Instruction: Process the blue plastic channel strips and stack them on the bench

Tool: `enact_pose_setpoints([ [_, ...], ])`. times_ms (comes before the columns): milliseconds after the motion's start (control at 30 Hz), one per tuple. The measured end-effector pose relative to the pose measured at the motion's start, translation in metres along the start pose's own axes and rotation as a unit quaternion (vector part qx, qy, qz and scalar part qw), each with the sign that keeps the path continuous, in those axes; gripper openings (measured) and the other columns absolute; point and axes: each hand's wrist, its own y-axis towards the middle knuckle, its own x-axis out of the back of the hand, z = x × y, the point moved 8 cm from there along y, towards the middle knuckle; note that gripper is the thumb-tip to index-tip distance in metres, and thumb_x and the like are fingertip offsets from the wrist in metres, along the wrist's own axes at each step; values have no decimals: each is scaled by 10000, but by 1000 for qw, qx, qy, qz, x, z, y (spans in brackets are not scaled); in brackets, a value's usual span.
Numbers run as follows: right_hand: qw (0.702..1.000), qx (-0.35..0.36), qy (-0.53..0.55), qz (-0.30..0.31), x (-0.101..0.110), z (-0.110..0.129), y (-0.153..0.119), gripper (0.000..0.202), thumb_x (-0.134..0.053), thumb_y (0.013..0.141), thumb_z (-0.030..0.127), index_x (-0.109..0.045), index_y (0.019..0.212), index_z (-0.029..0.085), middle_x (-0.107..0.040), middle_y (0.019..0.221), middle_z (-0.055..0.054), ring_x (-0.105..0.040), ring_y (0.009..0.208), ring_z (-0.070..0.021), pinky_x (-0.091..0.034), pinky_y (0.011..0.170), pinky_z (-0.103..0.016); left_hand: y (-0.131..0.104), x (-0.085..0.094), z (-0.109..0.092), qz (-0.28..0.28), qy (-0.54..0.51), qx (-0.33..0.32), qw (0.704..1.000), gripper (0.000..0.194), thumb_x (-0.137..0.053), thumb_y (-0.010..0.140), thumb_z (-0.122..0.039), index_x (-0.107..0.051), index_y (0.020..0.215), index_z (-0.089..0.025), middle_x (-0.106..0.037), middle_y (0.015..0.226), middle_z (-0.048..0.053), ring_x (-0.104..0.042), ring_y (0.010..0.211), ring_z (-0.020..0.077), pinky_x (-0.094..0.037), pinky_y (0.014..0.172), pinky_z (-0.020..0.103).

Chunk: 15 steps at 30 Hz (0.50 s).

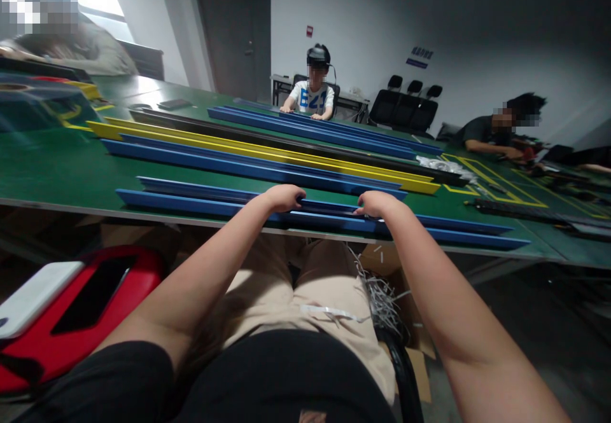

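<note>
Near rail (329, 221), centre of frame | our left hand (285, 198) and right hand (379, 204), fingers curled, meet it; how firmly closed, we cannot tell | handling seems under way; yellow rail (420, 186) and black rail (191, 124) above lie untouched.

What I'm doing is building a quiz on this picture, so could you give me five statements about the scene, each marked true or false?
1. The black rail lies just beyond the yellow rail. True.
2. The left hand and right hand are at the nearest blue rail. True.
3. The right hand is on the black rail. False: it is at the nearest blue rail.
4. The person across the table wears a headset. True.
5. Every rail is yellow. False: some are blue, one black.
</note>
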Motion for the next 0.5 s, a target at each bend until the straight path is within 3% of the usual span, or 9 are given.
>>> enact_pose_setpoints([
  [133, 1000, 3, -18, -9, 0, 3, -4, 441, -650, 865, 575, -779, 1058, 200, -742, 1102, -146, -694, 1010, -269, -506, 866, -346, 0, 0, 0, -4, -8, -3, 1000, 287, -624, 825, -389, -706, 1064, -255, -750, 1031, 37, -664, 885, 201, -422, 666, 253],
  [500, 998, -13, -49, -36, 0, 13, -6, 446, -648, 861, 502, -760, 1128, 162, -719, 1160, -192, -684, 1074, -314, -535, 879, -386, 1, 0, 0, 1, -5, 6, 1000, 314, -625, 823, -383, -704, 1095, -248, -751, 1078, 45, -668, 920, 204, -430, 683, 248],
])
